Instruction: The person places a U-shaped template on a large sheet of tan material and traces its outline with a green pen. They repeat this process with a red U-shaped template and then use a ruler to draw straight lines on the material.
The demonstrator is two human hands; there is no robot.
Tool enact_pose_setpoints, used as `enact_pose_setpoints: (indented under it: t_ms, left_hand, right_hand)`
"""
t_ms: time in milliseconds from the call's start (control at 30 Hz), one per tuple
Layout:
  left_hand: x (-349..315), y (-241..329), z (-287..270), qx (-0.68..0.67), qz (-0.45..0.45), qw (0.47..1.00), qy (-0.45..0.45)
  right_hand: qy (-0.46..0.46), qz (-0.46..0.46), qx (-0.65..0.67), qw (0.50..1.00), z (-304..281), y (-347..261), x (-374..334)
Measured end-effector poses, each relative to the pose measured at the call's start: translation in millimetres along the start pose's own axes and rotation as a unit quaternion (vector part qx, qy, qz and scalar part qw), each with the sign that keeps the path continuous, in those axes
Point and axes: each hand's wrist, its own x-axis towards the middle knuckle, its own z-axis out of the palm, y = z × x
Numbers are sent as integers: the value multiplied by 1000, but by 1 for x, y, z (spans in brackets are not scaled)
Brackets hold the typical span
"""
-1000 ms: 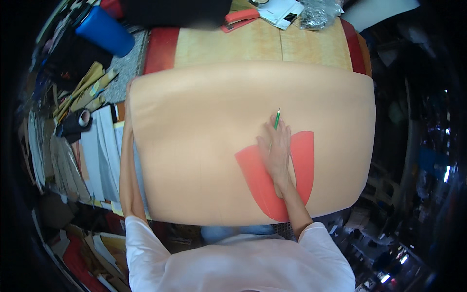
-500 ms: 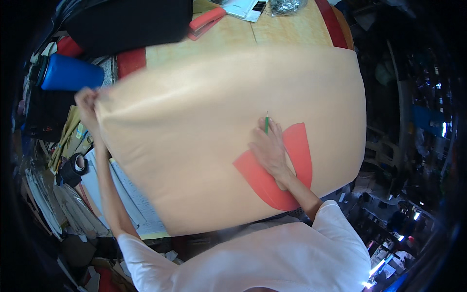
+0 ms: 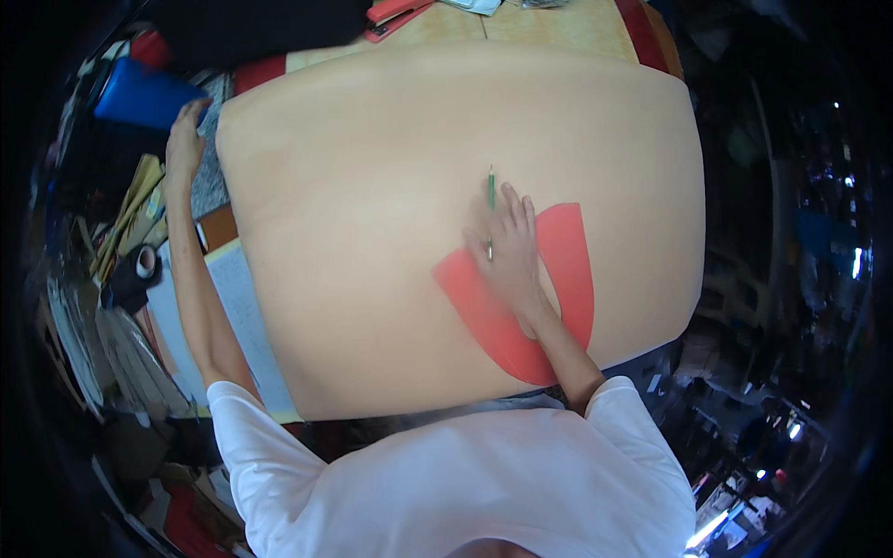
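Note:
A large tan sheet point(image 3: 353, 214), leather-like and smooth, covers most of the table in front of me. A curved red pattern piece point(image 3: 569, 270), shaped like a wide U, lies on its right half. My right hand point(image 3: 510, 256) rests over this piece with fingers stretched forward, partly blurred. A green pencil point(image 3: 491, 186) is tucked between those fingers, its point facing away from me. Past the sheet's left edge, my left hand point(image 3: 186, 139) holds nothing, its fingers loosely apart and nearest to a blue bottle point(image 3: 149, 93).
At the far edge, a red stapler point(image 3: 398, 17) sits beside a black object point(image 3: 260, 33). To the left are written papers point(image 3: 244, 302), a black roll point(image 3: 139, 270) and folded plastic bags point(image 3: 130, 358). A red-edged wooden tabletop point(image 3: 549, 30) shows beyond the sheet.
My left hand has let go of the sheet's left corner and moved off it; the raised corner now lies flatter. My right hand and the pencil have shifted slightly forward and left.

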Motion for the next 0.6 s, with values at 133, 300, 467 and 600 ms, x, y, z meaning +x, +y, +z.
enact_pose_setpoints:
  t_ms: [133,300,467,600]
  left_hand:
    - [-72,97,-23,-195,9,956,219]
    - [-203,243,39,18,41,999,-21]
    - [-218,207,53,26,-63,995,71]
    - [-271,232,38,-134,-50,989,34]
  right_hand:
    - [22,-24,-8,999,4,1,-3]
    - [32,-28,56,998,2,0,-5]
    - [149,37,105,983,-56,29,-68]
    - [204,214,122,948,-92,71,-137]
